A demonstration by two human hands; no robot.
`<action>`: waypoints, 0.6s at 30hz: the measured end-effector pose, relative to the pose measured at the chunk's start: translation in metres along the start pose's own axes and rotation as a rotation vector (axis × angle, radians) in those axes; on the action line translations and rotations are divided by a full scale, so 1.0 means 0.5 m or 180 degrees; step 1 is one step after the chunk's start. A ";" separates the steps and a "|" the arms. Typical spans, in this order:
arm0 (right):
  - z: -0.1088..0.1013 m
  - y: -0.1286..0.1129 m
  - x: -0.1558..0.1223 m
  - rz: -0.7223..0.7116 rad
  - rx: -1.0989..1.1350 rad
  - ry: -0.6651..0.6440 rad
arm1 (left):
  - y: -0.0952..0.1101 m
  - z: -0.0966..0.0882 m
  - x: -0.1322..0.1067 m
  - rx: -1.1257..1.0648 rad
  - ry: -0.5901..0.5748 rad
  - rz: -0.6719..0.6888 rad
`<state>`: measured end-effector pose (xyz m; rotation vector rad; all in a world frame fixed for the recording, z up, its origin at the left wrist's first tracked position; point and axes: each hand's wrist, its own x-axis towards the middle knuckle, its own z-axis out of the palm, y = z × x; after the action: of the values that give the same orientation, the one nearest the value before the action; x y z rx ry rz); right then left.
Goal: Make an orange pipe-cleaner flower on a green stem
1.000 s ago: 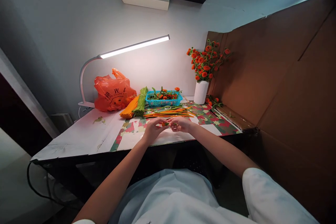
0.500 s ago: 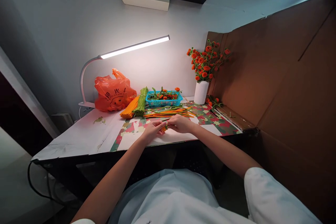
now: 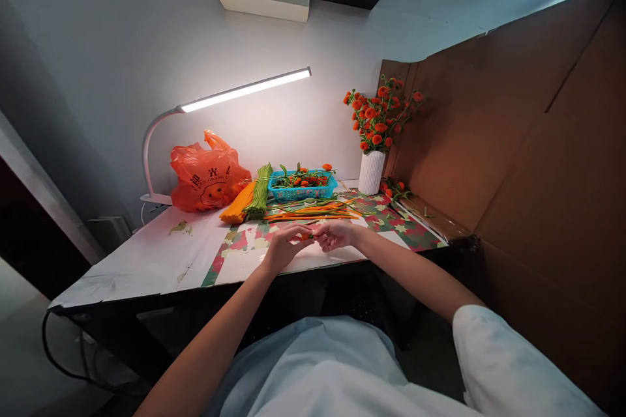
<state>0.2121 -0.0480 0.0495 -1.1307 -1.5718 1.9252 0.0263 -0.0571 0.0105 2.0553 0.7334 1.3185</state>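
Just above the table's front edge, my left hand [image 3: 284, 247] pinches a small orange-and-green flower [image 3: 307, 236], mostly covered by the fingers. My right hand [image 3: 336, 236] meets it from the other side, fingers curled and fingertips closed at the flower's green end. Directly behind the hands lie loose orange and green chenille stems [image 3: 320, 210]. Left of these are a bundle of orange chenille stems [image 3: 238, 204] and a bundle of green ones [image 3: 259, 194].
A blue basket [image 3: 303, 193] holds finished orange flowers. Behind, a white ribbed vase [image 3: 372, 172] carries more. An orange plastic bag [image 3: 210, 176] sits beneath a lit desk lamp [image 3: 244, 90]. Cardboard [image 3: 489, 130] walls the right side; shelves [image 3: 261, 3] hang above.
My right hand has turned, its curled fingers now showing toward me. My left hand has shifted slightly, and its fingers now cover more of the flower. The view has moved a little.
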 end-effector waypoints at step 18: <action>0.023 0.015 -0.022 -0.1863 -0.3320 0.1205 | -0.014 -0.002 0.005 -0.0941 0.0046 -0.1225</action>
<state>0.2109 -0.0654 0.0463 -1.0741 -2.3556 0.4239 0.0252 -0.0507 0.0073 1.5795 0.8355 1.1433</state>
